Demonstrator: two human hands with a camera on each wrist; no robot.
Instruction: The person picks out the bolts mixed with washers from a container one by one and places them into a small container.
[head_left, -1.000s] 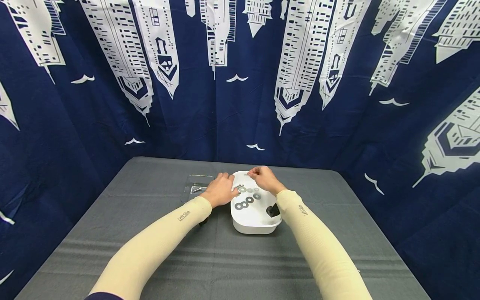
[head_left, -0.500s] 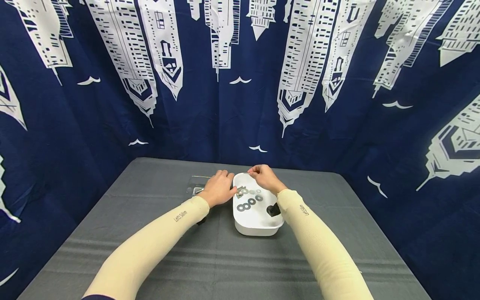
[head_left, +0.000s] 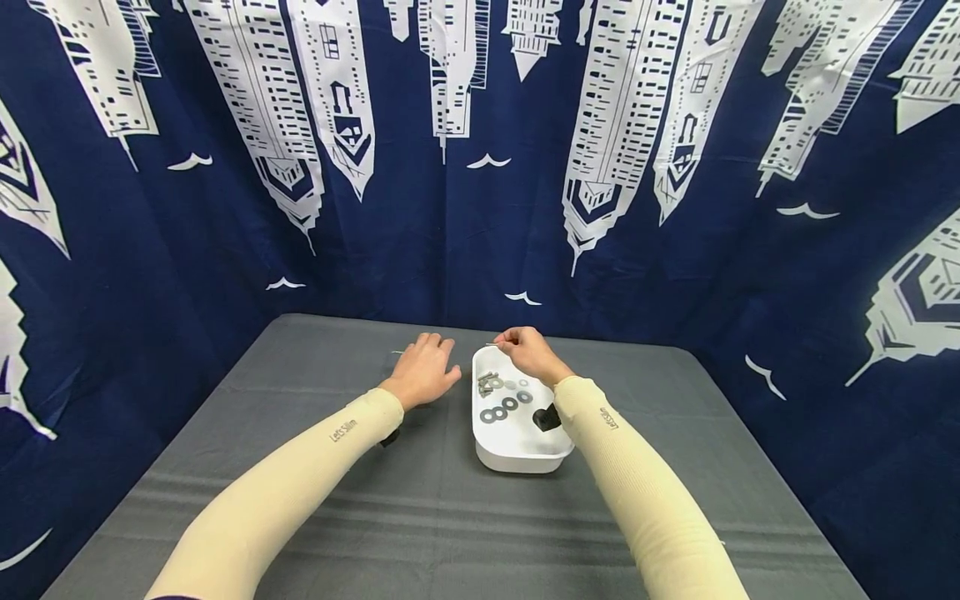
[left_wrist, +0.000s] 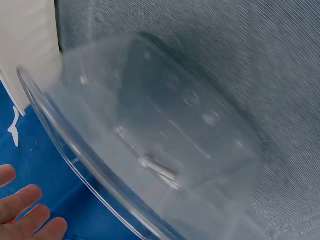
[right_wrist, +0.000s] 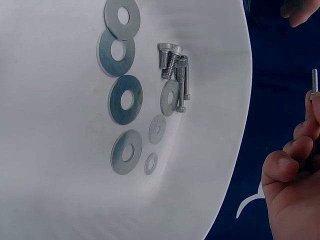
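My right hand (head_left: 528,352) pinches a small screw (right_wrist: 314,82) between thumb and fingertips, above the far end of the white tub (head_left: 517,463). In the tub lie several flat washers (right_wrist: 125,100) and a cluster of socket-head screws (right_wrist: 172,62). To the left of the tub, my left hand (head_left: 423,371) hovers with fingers spread and nothing held. Beneath it stands a clear plastic box (left_wrist: 200,150), mostly hidden by the hand in the head view. One metal screw (left_wrist: 159,169) lies inside the clear box.
A grey cloth-covered table (head_left: 450,533) carries both containers. Behind it hangs a dark blue curtain (head_left: 495,225) with white building prints. A black piece (head_left: 546,418) shows under the right wrist, over the tub.
My left hand has moved left, away from the tub's rim and over the clear box, its fingers spreading. The right hand keeps its pinch on the screw and has barely moved.
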